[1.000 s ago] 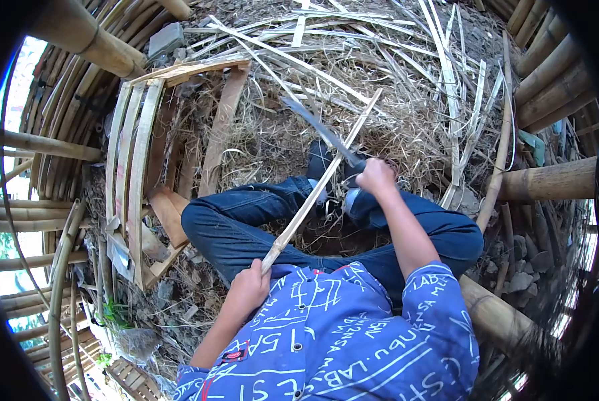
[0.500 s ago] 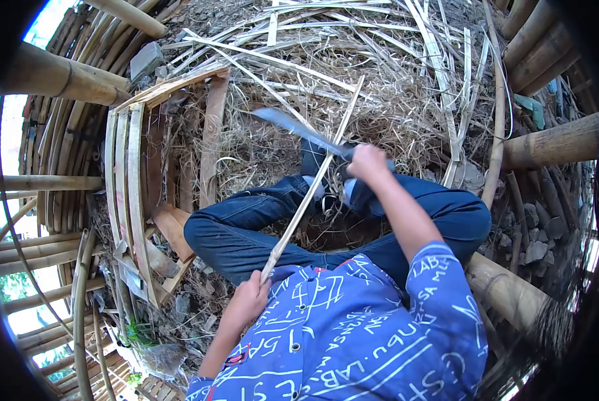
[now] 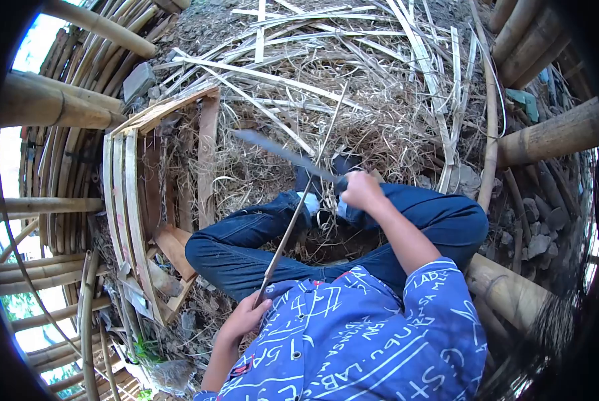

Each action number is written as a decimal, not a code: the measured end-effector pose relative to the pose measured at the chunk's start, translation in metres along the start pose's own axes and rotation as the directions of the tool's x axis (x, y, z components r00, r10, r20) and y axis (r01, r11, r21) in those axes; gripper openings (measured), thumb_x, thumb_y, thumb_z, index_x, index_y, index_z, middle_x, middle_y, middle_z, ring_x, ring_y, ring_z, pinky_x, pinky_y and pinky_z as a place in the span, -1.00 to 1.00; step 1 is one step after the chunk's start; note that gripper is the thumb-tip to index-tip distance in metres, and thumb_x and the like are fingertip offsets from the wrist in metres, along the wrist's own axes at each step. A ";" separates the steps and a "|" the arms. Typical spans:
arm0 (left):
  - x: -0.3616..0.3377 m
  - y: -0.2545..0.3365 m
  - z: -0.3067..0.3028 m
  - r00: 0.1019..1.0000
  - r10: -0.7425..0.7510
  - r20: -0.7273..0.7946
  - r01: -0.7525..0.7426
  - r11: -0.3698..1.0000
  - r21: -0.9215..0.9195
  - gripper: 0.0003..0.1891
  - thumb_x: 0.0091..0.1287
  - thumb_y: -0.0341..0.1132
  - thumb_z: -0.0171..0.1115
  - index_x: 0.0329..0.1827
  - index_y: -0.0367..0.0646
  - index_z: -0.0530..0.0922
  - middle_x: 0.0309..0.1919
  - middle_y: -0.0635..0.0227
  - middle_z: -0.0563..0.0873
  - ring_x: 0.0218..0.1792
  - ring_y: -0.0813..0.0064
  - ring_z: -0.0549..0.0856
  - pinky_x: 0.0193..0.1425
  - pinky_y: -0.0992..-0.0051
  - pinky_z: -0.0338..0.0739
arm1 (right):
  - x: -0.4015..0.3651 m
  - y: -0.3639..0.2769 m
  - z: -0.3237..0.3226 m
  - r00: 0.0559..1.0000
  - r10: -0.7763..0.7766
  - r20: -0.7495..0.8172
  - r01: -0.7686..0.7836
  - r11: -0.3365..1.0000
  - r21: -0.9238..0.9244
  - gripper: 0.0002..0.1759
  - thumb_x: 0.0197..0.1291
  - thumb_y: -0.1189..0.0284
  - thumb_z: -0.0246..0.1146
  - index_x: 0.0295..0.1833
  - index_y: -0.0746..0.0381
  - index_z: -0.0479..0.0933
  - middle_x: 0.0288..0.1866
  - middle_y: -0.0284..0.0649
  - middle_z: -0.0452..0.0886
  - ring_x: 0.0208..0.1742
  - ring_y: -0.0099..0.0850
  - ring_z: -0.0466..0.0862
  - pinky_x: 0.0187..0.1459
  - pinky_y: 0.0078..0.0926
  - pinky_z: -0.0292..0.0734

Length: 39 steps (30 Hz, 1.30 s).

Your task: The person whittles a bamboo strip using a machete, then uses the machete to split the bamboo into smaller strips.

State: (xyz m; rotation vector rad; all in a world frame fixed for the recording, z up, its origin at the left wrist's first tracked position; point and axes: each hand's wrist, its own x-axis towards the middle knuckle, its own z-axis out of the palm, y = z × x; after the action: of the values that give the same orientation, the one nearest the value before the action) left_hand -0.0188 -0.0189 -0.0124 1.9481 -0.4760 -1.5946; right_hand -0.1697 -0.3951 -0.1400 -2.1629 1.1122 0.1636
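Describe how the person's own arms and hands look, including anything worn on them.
The right sleeve is short and blue, printed with white lettering and lines, including "LAB". Only a bit of the left sleeve shows, also blue, at the bottom edge. Below the sleeves both forearms are bare. The left hand and right hand wear no gloves, and no watch shows.

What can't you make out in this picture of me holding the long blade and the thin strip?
Head view:
- Handle: mostly covered by the right hand.
- Cutting edge of the blade: too blurred to inspect.
- Near end of the strip: hidden by the left hand.
- Thick bamboo pole, far right: outer end lost at the dark lens border.
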 end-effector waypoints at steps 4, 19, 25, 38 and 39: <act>-0.001 0.008 -0.012 0.970 -0.132 0.206 0.163 0.976 -0.142 -0.75 0.34 -0.24 0.31 -0.10 -0.14 0.44 -0.49 0.62 0.42 -0.55 0.80 0.35 -0.55 0.71 0.17 | -0.045 -0.051 -0.022 0.992 -0.117 -0.043 0.119 0.991 0.061 -0.70 -0.25 0.37 0.27 -0.30 0.21 0.67 -0.35 0.10 0.69 -0.27 0.04 0.71 -0.12 -0.04 0.62; 0.055 0.100 -0.041 0.773 0.501 0.389 -0.263 0.811 -0.522 -0.51 0.21 -0.12 0.42 0.03 -0.20 0.39 -0.65 0.64 0.33 -0.69 0.82 0.27 -0.65 0.70 0.06 | -0.124 -0.060 -0.060 0.884 -0.191 -0.427 0.355 0.868 0.347 -0.85 -0.12 0.51 0.30 -0.49 0.33 0.46 -0.67 -0.04 0.47 -0.62 -0.12 0.58 -0.52 -0.32 0.41; 0.071 0.138 -0.023 0.574 0.642 0.507 -0.218 0.717 -0.662 -0.53 0.24 -0.21 0.43 0.02 -0.24 0.38 -0.66 0.63 0.32 -0.70 0.82 0.27 -0.64 0.70 0.09 | -0.135 -0.051 -0.064 0.867 -0.198 -0.457 0.402 0.820 0.407 -0.86 -0.11 0.55 0.28 -0.50 0.32 0.42 -0.67 -0.23 0.38 -0.63 -0.49 0.35 -0.51 -0.43 0.35; 0.067 0.164 0.020 0.766 0.641 0.053 -0.643 0.763 0.063 -0.83 0.32 -0.38 0.30 -0.15 -0.18 0.48 -0.54 0.50 0.49 -0.46 0.68 0.46 -0.40 0.55 0.38 | -0.136 -0.094 -0.117 0.862 -0.288 -0.416 0.394 0.899 0.194 -0.86 -0.11 0.50 0.32 -0.45 0.30 0.48 -0.67 -0.13 0.47 -0.64 -0.27 0.53 -0.51 -0.37 0.40; 0.076 0.155 0.028 0.756 0.654 0.024 -0.652 0.750 0.111 -0.86 0.33 -0.39 0.25 -0.14 -0.20 0.48 -0.54 0.45 0.50 -0.46 0.63 0.47 -0.37 0.49 0.41 | -0.130 -0.097 -0.120 0.837 -0.351 -0.421 0.409 0.911 0.054 -0.85 -0.11 0.45 0.32 -0.42 0.26 0.52 -0.63 -0.08 0.53 -0.57 -0.17 0.59 -0.48 -0.29 0.44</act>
State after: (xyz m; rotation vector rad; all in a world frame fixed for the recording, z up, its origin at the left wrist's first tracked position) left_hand -0.0160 -0.1901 0.0228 1.5935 -1.1256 -1.1006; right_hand -0.2003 -0.3449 0.0530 -2.2929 0.8415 -0.5530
